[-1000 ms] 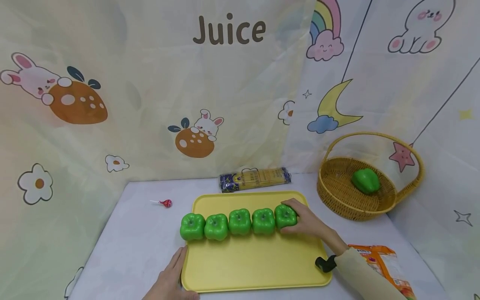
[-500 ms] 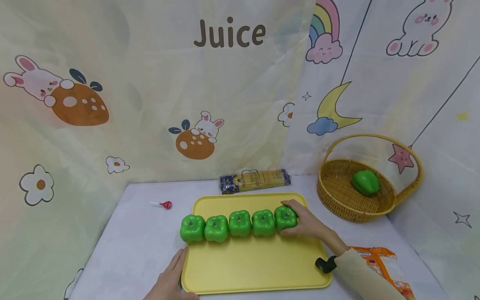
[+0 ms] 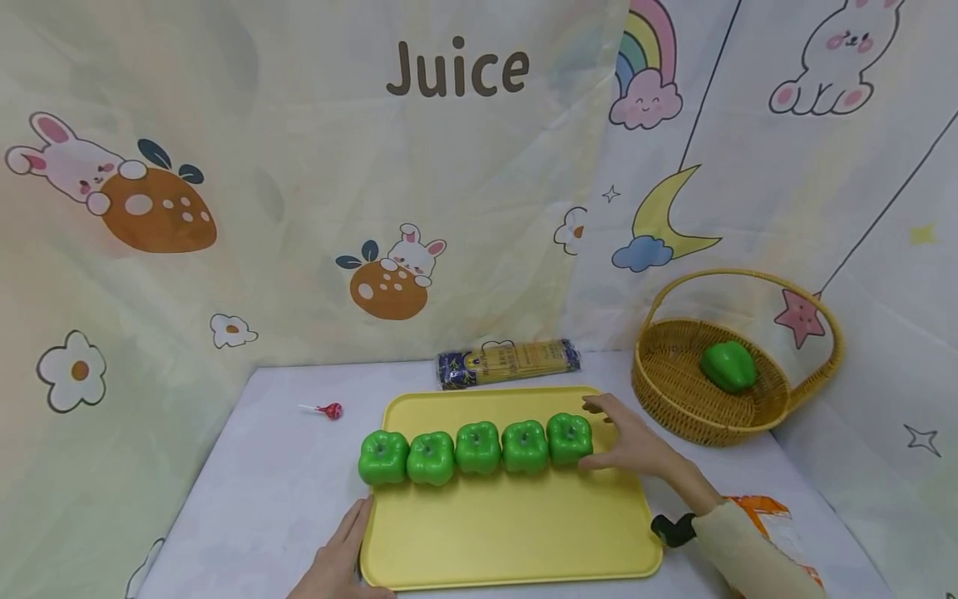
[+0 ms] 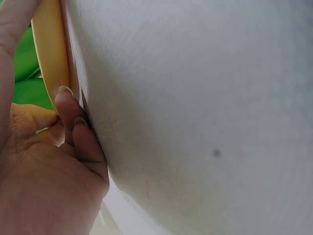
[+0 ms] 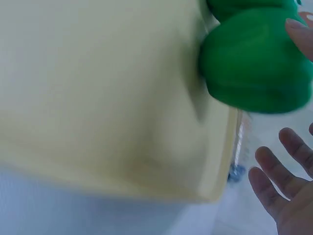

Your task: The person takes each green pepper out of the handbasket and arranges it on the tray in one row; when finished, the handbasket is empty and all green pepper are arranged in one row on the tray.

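Several green bell peppers stand in a row across the yellow tray [image 3: 509, 532]; the rightmost pepper [image 3: 570, 438] is by my right hand [image 3: 636, 441]. That hand has its fingers and thumb spread just right of the pepper. The right wrist view shows a gap between the fingers and the green pepper [image 5: 257, 61]. At the tray's front left corner, my left hand [image 3: 337, 557] holds the rim. In the left wrist view, curled fingertips [image 4: 68, 105] touch the yellow tray edge [image 4: 51, 49].
A wicker basket [image 3: 674, 408] with one green pepper [image 3: 729, 366] stands at the back right. A spaghetti packet [image 3: 509, 363] lies behind the tray, a red lollipop [image 3: 333, 411] to its left. An orange and white bag [image 3: 778, 528] is partly hidden by the right sleeve.
My right hand has let go of the rightmost pepper and drawn slightly right, its fingers spreading. The peppers stay in their row. My left hand keeps its place on the tray.
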`<action>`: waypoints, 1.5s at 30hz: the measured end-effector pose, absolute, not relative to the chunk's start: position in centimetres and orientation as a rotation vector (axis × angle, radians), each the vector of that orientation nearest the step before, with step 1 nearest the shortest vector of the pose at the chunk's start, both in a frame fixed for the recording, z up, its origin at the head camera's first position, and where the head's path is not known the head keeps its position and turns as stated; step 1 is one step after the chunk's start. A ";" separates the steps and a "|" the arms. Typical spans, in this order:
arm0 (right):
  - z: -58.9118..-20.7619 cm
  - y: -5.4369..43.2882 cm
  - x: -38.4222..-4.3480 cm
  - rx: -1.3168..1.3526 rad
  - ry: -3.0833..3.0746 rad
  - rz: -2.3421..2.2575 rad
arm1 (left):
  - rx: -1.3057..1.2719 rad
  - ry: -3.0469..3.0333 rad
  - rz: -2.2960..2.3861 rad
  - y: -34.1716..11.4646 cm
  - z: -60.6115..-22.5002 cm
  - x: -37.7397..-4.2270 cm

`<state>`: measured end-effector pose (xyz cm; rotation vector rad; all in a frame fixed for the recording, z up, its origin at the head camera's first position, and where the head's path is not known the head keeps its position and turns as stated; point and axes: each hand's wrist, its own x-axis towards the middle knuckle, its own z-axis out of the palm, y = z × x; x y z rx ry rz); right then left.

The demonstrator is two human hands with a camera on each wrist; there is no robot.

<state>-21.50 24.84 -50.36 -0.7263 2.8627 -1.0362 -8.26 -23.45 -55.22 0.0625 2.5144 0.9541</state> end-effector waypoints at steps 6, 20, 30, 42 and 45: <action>-48.5 26.9 -21.4 -0.745 2.909 -0.997 | 0.100 2.519 0.962 -23.6 -55.4 -8.2; -42.6 32.2 -24.5 -0.411 3.127 -0.822 | 0.077 2.505 0.963 -23.6 -55.1 -8.3; -41.9 35.9 -27.5 -0.101 3.147 -0.571 | 0.101 2.491 1.003 -23.7 -55.1 -8.2; -42.6 40.6 -30.8 0.131 3.076 -0.430 | 0.072 2.493 0.989 -23.6 -55.4 -8.3; -42.7 41.0 -31.2 0.158 3.078 -0.406 | 0.041 2.492 0.977 -23.5 -55.3 -8.3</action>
